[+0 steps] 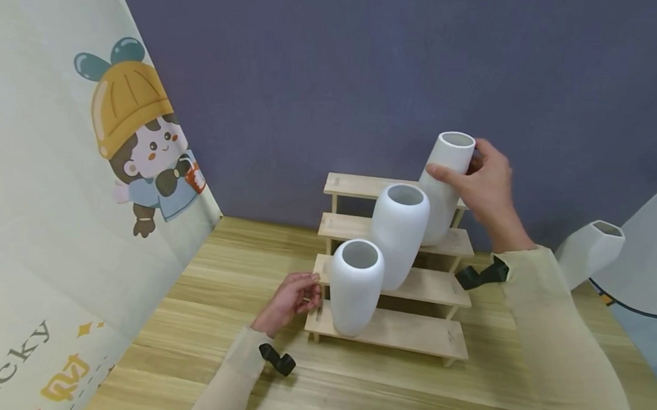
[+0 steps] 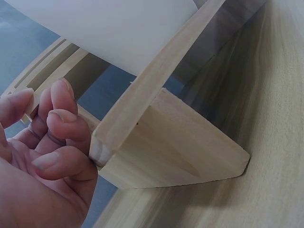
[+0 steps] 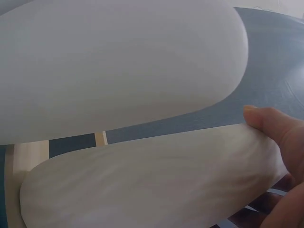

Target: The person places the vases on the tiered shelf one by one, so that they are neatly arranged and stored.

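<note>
My right hand [image 1: 486,187] grips a tall white vase [image 1: 444,195] just below its rim, thumb at the front and fingers behind. This vase stands on the third step of a wooden stepped stand [image 1: 411,334]. Beside it, a rounder white vase [image 1: 399,232] sits one step lower. The shortest white vase [image 1: 356,292] is on the bottom step at the left. My left hand [image 1: 288,298] holds the left end of the second step, thumb on top. In the left wrist view, the curled fingers [image 2: 64,126] are at the board's end.
An angular white vase [image 1: 591,250] stands on the wooden table [image 1: 191,321] to the right, partly behind my right sleeve. A dark backdrop [image 1: 367,78] rises behind the stand. The top step [image 1: 357,185] carries no vase.
</note>
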### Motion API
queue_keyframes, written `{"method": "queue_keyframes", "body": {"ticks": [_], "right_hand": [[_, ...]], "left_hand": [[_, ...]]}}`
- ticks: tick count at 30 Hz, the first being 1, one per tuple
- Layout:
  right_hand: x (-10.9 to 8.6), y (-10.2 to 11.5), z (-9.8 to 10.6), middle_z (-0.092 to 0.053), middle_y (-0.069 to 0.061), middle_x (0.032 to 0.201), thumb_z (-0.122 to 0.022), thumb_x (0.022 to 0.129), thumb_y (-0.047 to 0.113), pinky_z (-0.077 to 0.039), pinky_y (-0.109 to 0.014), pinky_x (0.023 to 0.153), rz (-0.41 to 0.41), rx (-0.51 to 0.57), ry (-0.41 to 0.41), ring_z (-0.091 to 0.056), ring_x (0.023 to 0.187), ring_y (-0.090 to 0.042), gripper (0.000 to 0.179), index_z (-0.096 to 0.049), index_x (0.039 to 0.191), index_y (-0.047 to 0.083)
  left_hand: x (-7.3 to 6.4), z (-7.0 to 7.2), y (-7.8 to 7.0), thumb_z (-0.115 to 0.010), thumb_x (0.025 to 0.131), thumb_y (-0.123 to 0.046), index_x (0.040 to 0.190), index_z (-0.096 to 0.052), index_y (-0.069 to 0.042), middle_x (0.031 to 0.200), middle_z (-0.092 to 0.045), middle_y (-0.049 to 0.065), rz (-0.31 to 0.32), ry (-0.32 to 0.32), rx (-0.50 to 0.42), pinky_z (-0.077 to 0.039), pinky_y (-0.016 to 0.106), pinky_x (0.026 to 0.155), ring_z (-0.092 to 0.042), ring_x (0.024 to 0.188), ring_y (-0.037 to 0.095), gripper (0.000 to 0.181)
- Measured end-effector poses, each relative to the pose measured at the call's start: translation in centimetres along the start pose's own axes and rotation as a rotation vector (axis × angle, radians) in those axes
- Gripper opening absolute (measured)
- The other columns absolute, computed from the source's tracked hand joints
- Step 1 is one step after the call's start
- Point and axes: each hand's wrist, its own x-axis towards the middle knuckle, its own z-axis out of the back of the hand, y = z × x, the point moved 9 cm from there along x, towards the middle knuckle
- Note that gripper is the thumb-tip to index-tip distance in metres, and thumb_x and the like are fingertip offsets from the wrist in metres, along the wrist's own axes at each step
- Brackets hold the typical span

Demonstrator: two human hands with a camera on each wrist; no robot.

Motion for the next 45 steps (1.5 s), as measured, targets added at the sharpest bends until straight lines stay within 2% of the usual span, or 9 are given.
{"method": "queue_keyframes", "body": {"ticks": [5, 15, 27, 40, 45], "right_hand": [[0.0, -0.1, -0.4, -0.059, -0.016, 0.136, -0.079, 0.082, 0.047, -0.053, -0.051, 0.096, -0.010, 0.016, 0.003, -0.060, 0.113, -0.026, 0.070, -0.050, 0.140, 0.020], [0.0, -0.1, -1.1, -0.058, -0.018, 0.138, -0.079, 0.083, 0.047, -0.051, -0.058, 0.100, -0.014, 0.026, 0.021, -0.058, 0.118, -0.033, 0.072, -0.048, 0.140, 0.018], [0.2, 0.3, -1.7, -0.056, -0.018, 0.140, -0.078, 0.084, 0.044, -0.050, -0.058, 0.102, 0.012, 0.055, 0.043, -0.057, 0.119, -0.033, 0.070, -0.047, 0.141, 0.016], [0.5, 0.3, -2.3, -0.054, -0.019, 0.140, -0.077, 0.086, 0.039, -0.049, -0.053, 0.102, 0.038, 0.088, 0.119, -0.056, 0.118, -0.029, 0.076, -0.039, 0.146, 0.012], [0.5, 0.0, -1.5, -0.051, -0.018, 0.146, -0.075, 0.088, 0.040, -0.047, -0.051, 0.106, 0.027, 0.104, 0.131, -0.054, 0.123, -0.027, 0.078, -0.035, 0.149, 0.013]], "left_hand": [[0.1, 0.0, 0.2, -0.045, 0.106, -0.021, 0.067, -0.062, -0.019, 0.056, -0.063, -0.009, 0.006, 0.000, 0.008, -0.026, 0.019, 0.043, -0.052, 0.047, 0.003, 0.042], [0.3, 0.0, 0.4, -0.045, 0.106, -0.021, 0.068, -0.062, -0.020, 0.056, -0.063, -0.010, 0.004, 0.007, 0.006, -0.026, 0.019, 0.043, -0.052, 0.047, 0.002, 0.042], [0.3, 0.0, 0.4, -0.046, 0.105, -0.023, 0.068, -0.062, -0.019, 0.056, -0.063, -0.009, 0.010, -0.006, 0.003, -0.027, 0.017, 0.041, -0.052, 0.046, 0.002, 0.041], [0.5, 0.2, 0.3, -0.045, 0.106, -0.023, 0.067, -0.062, -0.019, 0.056, -0.063, -0.009, 0.001, -0.005, 0.000, -0.027, 0.017, 0.041, -0.052, 0.046, 0.002, 0.042], [0.5, 0.2, 0.4, -0.045, 0.105, -0.023, 0.067, -0.062, -0.018, 0.056, -0.063, -0.009, 0.000, -0.004, -0.007, -0.027, 0.017, 0.041, -0.052, 0.046, 0.002, 0.042]]}}
